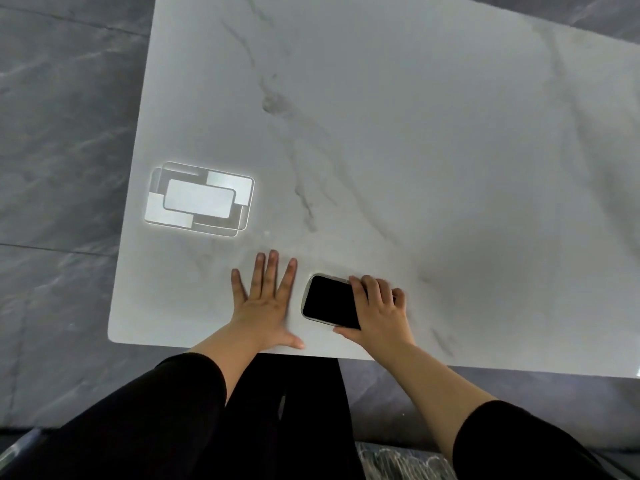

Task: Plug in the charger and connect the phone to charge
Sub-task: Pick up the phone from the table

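1. a white marble-look table (398,133) with faint grey veins fills most of the view, seen from above.
2. a dark grey tiled floor (62,116) with pale streaks lies to the left of the table and along its near edge.
3. a bright reflection (201,199) of overlapping lit rectangles sits on the glossy top near the left edge.
4. the near edge of the table runs just under the wrists; its near left corner is rounded.
5. the phone (329,301) lies flat, dark screen up, close to the near edge and right of centre between the hands.
6. the right hand (377,310) rests over the phone's right part, fingers curled over its far edge and thumb at its near edge, gripping it while it lies on the table.
7. the left hand (266,303) lies flat, palm down, fingers spread wide, holding nothing, just left of the phone and apart from it.
8. black sleeves (519,441) cover both arms above the forearms, and dark clothing shows below the table edge.
9. the far and right parts of the top are bare, and a soft shadow falls to the right of the right hand.
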A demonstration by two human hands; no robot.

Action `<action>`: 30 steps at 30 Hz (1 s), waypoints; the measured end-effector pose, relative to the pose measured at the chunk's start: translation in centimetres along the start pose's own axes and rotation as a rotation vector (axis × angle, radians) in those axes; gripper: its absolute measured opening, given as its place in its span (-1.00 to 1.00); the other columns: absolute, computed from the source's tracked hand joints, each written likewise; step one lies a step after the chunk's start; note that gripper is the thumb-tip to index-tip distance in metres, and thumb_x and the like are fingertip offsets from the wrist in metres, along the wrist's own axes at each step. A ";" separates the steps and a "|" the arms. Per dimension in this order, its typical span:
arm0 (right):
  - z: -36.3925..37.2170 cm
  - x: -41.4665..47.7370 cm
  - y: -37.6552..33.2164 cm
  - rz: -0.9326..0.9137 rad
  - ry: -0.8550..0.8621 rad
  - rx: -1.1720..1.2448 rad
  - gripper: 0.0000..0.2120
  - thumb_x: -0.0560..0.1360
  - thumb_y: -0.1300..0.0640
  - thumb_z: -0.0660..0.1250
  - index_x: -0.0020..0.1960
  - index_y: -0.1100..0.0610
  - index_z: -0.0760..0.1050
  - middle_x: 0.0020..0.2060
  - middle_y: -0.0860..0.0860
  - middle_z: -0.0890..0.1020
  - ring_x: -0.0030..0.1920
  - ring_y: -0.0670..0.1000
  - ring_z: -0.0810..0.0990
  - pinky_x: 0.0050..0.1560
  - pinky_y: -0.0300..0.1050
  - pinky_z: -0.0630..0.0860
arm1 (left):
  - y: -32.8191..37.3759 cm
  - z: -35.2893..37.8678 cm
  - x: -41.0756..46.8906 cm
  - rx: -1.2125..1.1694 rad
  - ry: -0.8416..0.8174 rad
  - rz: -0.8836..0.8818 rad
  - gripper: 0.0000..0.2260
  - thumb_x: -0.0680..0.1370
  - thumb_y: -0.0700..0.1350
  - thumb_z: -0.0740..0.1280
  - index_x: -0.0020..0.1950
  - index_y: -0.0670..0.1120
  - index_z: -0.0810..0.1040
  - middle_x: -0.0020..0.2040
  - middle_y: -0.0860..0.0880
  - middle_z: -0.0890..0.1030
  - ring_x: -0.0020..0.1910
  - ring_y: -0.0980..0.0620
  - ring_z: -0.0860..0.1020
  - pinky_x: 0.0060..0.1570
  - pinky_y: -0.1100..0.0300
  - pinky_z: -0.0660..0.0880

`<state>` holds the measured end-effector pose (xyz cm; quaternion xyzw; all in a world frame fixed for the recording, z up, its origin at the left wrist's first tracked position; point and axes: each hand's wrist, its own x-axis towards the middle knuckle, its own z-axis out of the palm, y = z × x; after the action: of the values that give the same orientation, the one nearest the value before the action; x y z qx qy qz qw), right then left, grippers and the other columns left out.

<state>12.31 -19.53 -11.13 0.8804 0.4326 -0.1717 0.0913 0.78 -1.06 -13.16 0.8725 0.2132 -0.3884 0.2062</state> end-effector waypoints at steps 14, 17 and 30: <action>-7.9 -4.3 -0.3 0.641 -0.598 0.856 -0.57 0.22 -0.14 0.25 -0.04 0.10 0.33 -0.18 0.01 0.46 -0.17 0.04 0.45 -0.23 -0.09 0.40 | -1.1 -6.9 -6.3 -0.102 -0.134 0.124 -0.07 0.39 0.14 0.35 0.51 0.16 -0.27 0.58 -0.04 -0.06 0.49 -0.12 0.19 0.41 -0.09 0.24; -10.4 -7.2 -0.1 0.625 -0.650 1.021 -0.55 0.25 -0.15 0.28 -0.02 0.13 0.34 -0.27 -0.01 0.44 -0.32 -0.02 0.41 -0.33 -0.14 0.32 | -0.8 -7.3 -10.3 -0.317 -0.142 0.071 -0.14 0.44 0.08 0.31 0.52 0.16 -0.25 0.55 -0.04 0.12 0.44 -0.08 0.31 0.35 -0.04 0.34; -11.9 -15.5 -4.0 0.452 -0.982 0.775 -0.33 0.13 -0.12 0.39 0.12 0.20 0.32 -0.31 0.08 0.40 -0.39 0.04 0.37 -0.33 -0.13 0.24 | -0.3 5.7 -28.9 -1.358 0.094 -0.449 -0.72 0.55 -0.04 0.30 0.21 -0.12 0.51 0.08 -0.12 0.61 0.02 -0.07 0.59 0.03 0.13 0.47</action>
<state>2.98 -24.75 5.76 0.7380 0.0524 -0.6726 -0.0116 -20.31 -9.97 5.45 0.5023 0.5910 -0.1651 0.6093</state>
